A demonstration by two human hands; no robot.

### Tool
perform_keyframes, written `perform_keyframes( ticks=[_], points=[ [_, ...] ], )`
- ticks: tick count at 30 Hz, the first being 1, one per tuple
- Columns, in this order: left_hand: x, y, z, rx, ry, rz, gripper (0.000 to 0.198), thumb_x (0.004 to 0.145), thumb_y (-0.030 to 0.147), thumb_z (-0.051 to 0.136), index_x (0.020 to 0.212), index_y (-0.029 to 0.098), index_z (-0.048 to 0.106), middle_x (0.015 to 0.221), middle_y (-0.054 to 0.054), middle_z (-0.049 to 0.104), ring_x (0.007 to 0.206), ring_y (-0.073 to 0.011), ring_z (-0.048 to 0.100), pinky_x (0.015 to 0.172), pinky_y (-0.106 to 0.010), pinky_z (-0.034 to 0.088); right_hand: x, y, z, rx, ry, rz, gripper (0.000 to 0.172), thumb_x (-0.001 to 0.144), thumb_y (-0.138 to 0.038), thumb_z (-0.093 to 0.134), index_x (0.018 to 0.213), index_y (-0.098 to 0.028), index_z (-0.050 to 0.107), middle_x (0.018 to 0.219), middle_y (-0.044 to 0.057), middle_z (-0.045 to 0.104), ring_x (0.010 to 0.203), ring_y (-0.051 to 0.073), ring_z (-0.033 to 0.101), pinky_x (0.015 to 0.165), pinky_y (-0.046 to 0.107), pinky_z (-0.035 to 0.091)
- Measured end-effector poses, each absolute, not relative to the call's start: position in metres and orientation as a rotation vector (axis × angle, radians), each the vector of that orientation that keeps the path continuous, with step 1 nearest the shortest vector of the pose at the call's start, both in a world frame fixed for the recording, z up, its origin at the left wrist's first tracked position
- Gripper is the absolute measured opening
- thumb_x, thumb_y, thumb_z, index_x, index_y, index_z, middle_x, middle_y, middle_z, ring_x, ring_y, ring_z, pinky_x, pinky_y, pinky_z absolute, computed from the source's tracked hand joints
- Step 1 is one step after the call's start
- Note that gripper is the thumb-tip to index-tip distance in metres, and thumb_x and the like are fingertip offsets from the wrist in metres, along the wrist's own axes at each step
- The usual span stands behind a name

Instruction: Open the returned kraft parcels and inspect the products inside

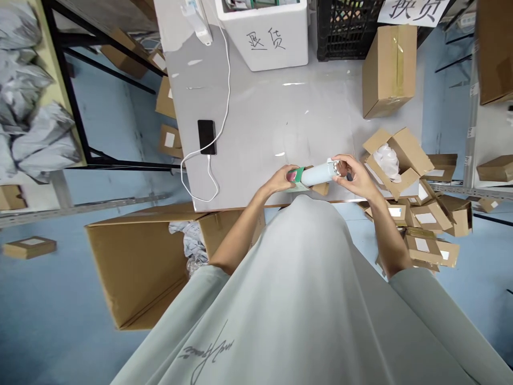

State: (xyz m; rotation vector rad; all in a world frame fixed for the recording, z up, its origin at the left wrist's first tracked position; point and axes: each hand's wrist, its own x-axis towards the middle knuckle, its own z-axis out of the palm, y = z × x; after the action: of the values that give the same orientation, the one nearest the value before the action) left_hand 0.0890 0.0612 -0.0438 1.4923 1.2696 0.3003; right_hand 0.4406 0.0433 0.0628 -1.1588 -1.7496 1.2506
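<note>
A pale blue bottle (pixel 318 173), probably a vacuum flask, lies sideways above the table's near edge, with a shiny metallic part at its right end. My right hand (pixel 355 174) has thumb and fingers closed around that end. At the other end, my left hand (pixel 281 179) grips a small green box (pixel 298 174) with a pink patch. The bottle's left end meets the box; whether it sits partly inside I cannot tell. Just under the bottle a piece of brown cardboard (pixel 320 189) shows, mostly covered.
On the grey table (pixel 280 117) lie a phone (pixel 207 137) and white cable. A white foam bin (pixel 266 45), black crate (pixel 347 27) and taped carton (pixel 389 69) stand at the back. An opened carton (pixel 409 152) is right; a large box (pixel 136 267) sits lower left.
</note>
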Motion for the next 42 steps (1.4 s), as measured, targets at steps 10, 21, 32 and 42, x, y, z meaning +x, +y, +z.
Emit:
perform_keyframes(
  ticks=[10,21,32,42],
  points=[
    [0.108,0.056,-0.066,1.505,1.196,0.38,0.084,0.076,0.026,0.067,0.16,0.023,0.07,0.169,-0.01,0.069,0.157,-0.0342,0.064,0.139,-0.052,0.047,0.413,0.038,0.042,-1.174,-1.893,1.258,0.052,0.101,-0.059,0.082,0.143,-0.029,0.075,0.141,0.013,0.068,0.126,0.032,0.068,0.116,0.05,0.058],
    [0.117,0.021,-0.079,1.658,1.47,0.369,0.103,0.072,0.022,0.092,0.169,0.028,0.056,0.172,-0.015,0.061,0.163,-0.0405,0.057,0.138,-0.059,0.044,0.412,0.041,0.052,-1.255,-2.013,1.264,0.051,0.103,-0.05,0.078,0.149,-0.029,0.072,0.147,0.014,0.07,0.114,0.031,0.071,0.111,0.05,0.06],
    [0.114,0.02,-0.078,1.685,1.429,0.45,0.096,0.074,0.018,0.088,0.165,0.024,0.059,0.169,-0.015,0.066,0.16,-0.0386,0.061,0.138,-0.055,0.046,0.377,0.058,0.031,-1.315,-2.436,1.083,0.055,0.097,-0.02,0.079,0.151,-0.025,0.076,0.151,0.014,0.075,0.131,0.041,0.062,0.117,0.059,0.055],
    [0.11,0.02,-0.087,1.668,1.408,0.49,0.096,0.072,0.017,0.088,0.163,0.024,0.059,0.167,-0.014,0.067,0.159,-0.0363,0.063,0.137,-0.052,0.048,0.35,0.057,0.009,-1.378,-2.482,1.089,0.049,0.101,-0.012,0.072,0.145,-0.029,0.083,0.143,0.013,0.063,0.131,0.034,0.064,0.118,0.05,0.058]
  ],
)
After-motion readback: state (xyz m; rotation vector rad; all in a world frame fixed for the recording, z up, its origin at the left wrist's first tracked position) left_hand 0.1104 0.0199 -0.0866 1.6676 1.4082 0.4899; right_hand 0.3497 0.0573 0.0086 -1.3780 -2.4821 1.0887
